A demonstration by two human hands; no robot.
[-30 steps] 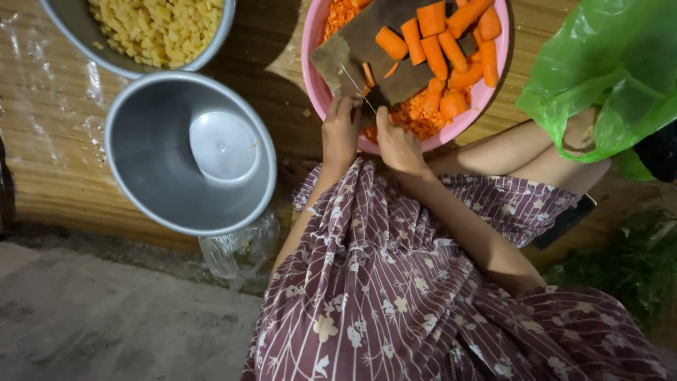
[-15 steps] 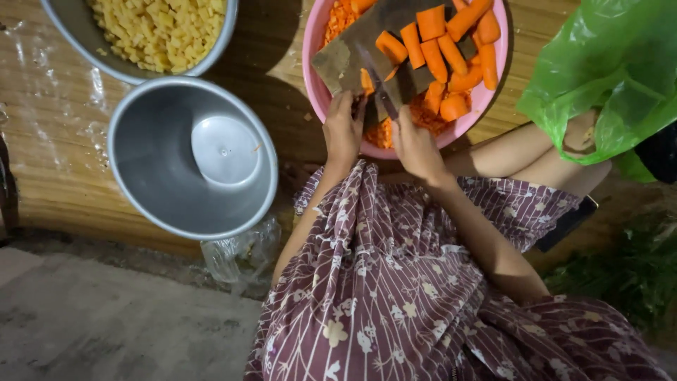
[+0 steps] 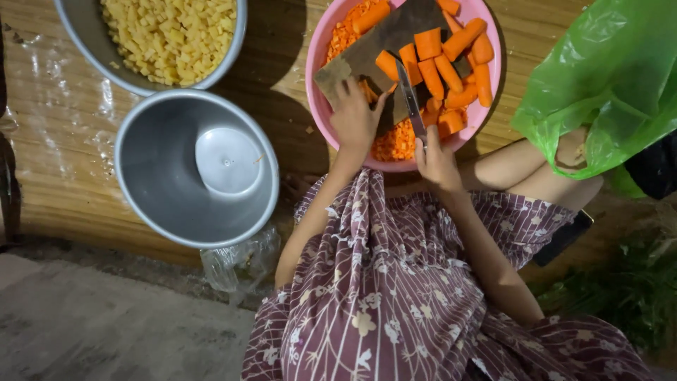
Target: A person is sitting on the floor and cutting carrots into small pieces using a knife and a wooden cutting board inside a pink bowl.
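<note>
Her left hand (image 3: 355, 116) pressed flat on the dark cutting board (image 3: 395, 35) while her right hand (image 3: 437, 159) gripped the knife (image 3: 410, 99), its blade pointing toward twelve o'clock at the carrot sticks (image 3: 441, 67).

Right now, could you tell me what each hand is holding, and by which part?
The right hand grips a knife by its handle end; the left hand presses on the cutting board.
</note>
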